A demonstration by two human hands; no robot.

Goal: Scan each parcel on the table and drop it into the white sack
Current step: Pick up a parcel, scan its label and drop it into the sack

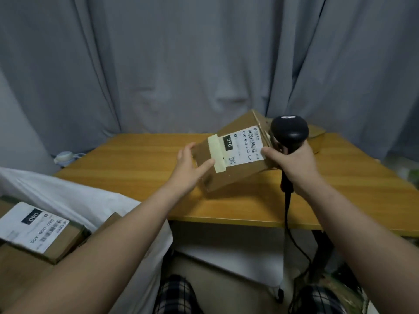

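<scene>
Left: an open white fabric sack [68, 196] sits below the table edge, already holding a brown cardboard box with a white label [34, 227].

Centre-left: the left hand [190, 168] grips the left end of a brown oblong cardboard parcel [231, 164], fingers over its far edge and thumb on its upper face beside a strip of pale masking tape [218, 152]. The parcel is above the yellow-brown wooden table [136, 159], tilted, with its white shipping label [244, 146] facing up. Whether its lower corner touches the table cannot be told.

Centre-right: the right hand [292, 162] is wrapped round the handle of a black corded handheld barcode scanner [289, 131], with its thumb touching the parcel's right end at the label corner. The scanner head sits just beside that end, and its window is not visible.

Right, behind: a second brown cardboard box [317, 137] lies on the table.

Key relation: the parcel's long axis runs from lower left to upper right between the two hands. The sack lies to the left and lower, on the side of the left hand, which is the nearer one. The drop is therefore judged to fall to that hand, once the right thumb lets go of the parcel's right end.
</scene>
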